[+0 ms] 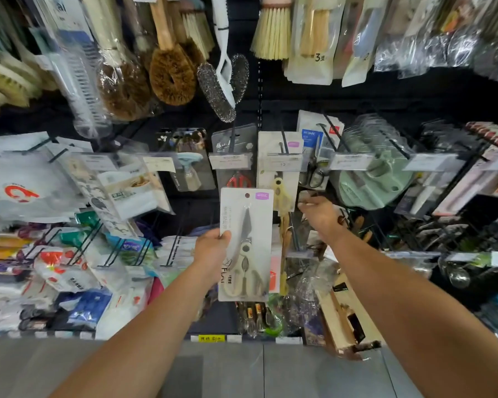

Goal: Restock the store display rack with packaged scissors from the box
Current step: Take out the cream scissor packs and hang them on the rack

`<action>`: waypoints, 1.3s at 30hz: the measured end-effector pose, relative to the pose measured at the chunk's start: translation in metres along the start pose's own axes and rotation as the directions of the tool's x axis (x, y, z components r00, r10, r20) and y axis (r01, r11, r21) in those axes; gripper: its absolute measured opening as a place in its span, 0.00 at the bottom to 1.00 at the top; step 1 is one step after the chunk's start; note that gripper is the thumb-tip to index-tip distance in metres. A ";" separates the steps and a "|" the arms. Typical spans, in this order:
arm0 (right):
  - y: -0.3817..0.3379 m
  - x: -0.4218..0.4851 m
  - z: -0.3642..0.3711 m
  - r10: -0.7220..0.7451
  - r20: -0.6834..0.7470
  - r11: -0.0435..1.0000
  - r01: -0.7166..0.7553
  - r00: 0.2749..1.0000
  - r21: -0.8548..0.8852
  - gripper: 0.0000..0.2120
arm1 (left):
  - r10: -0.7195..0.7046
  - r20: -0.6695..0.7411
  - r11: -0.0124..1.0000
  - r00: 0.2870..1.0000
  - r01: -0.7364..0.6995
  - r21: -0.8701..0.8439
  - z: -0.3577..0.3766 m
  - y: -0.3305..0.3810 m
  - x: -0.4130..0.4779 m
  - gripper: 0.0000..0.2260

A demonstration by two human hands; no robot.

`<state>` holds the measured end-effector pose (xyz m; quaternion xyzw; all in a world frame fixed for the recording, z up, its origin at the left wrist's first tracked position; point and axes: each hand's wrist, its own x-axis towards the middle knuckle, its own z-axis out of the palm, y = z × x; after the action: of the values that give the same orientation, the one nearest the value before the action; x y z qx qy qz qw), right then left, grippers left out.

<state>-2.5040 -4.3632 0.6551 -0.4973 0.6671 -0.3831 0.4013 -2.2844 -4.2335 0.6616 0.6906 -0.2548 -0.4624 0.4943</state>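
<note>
My left hand [212, 248] grips a white card pack of cream-handled scissors [246, 242] by its left edge and holds it upright in front of the rack. The pack has a hang hole and a purple label at its top. Just above and to the right, matching cream scissors packs [279, 168] hang on a black hook [283, 139] behind a price tag. My right hand [318, 212] reaches toward the rack below that hook, fingers curled around a small pale thing that I cannot make out. No box is in view.
Black-handled scissors [315, 170] and a red-handled pack [237, 156] hang on neighbouring hooks. Green round items [374, 173] hang to the right, brushes [170, 70] above, bagged goods [69, 196] to the left. A wooden item [339, 320] leans at the lower right. Grey floor [242, 369] lies below.
</note>
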 end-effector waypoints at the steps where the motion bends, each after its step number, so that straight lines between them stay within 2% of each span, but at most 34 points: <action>1: 0.011 -0.008 -0.005 -0.014 0.037 0.996 0.017 0.999 -0.083 0.12 | -0.022 0.013 1.000 1.000 0.022 0.002 0.007 0.000 0.005 0.05; 2: 0.021 -0.016 -0.010 -0.037 0.079 0.984 0.050 0.996 -0.173 0.07 | -0.035 0.030 0.999 0.999 0.035 -0.003 0.014 0.000 0.010 0.06; 4: 0.038 -0.034 -0.021 -0.062 0.174 0.922 0.123 0.983 -0.367 0.06 | -0.027 0.077 1.000 0.997 0.027 -0.002 0.032 0.004 0.019 0.04; 6: 0.050 -0.052 -0.030 -0.013 0.281 0.825 0.169 0.960 -0.539 0.05 | -0.010 0.099 1.000 0.995 0.008 0.026 0.049 0.010 0.026 0.07; 9: 0.067 -0.074 -0.041 0.030 0.397 0.623 0.294 0.917 -0.725 0.07 | 0.042 0.119 0.998 0.992 -0.048 0.051 0.070 0.020 0.032 0.11; 11: 0.078 -0.086 -0.046 0.086 0.464 0.545 0.348 0.882 -0.763 0.13 | 0.064 0.129 0.996 0.990 -0.071 0.052 0.079 0.026 0.035 0.10; 13: 0.085 -0.097 -0.048 0.169 0.506 0.544 0.348 0.846 -0.764 0.15 | 0.086 0.123 0.995 0.989 -0.091 0.038 0.083 0.032 0.034 0.06; 15: 0.092 -0.106 -0.050 0.205 0.527 0.553 0.347 0.825 -0.757 0.16 | 0.126 0.114 0.992 0.986 -0.129 0.018 0.084 0.036 0.032 0.06; 21: 0.101 -0.118 -0.053 0.229 0.508 0.570 0.308 0.831 -0.762 0.16 | 0.217 0.127 0.976 0.968 -0.217 -0.009 0.074 0.028 0.023 0.07; 24: 0.106 -0.124 -0.050 0.255 0.509 0.551 0.309 0.822 -0.775 0.15 | 0.208 0.128 0.978 0.970 -0.205 -0.037 0.071 0.030 0.021 0.07; 30: 0.112 -0.131 -0.038 0.294 0.545 0.581 0.306 0.785 -0.754 0.14 | 0.237 0.124 0.971 0.964 -0.240 0.011 0.077 0.040 0.022 0.06; 39: 0.122 -0.133 -0.044 0.254 0.537 0.589 0.311 0.804 -0.745 0.15 | 0.228 0.054 0.969 0.972 -0.232 0.089 0.088 0.035 0.028 0.07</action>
<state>-2.5636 -4.2029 0.5814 -0.7278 0.5966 0.1306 0.3118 -2.3464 -4.3085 0.6760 0.6691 -0.3654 -0.4040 0.5055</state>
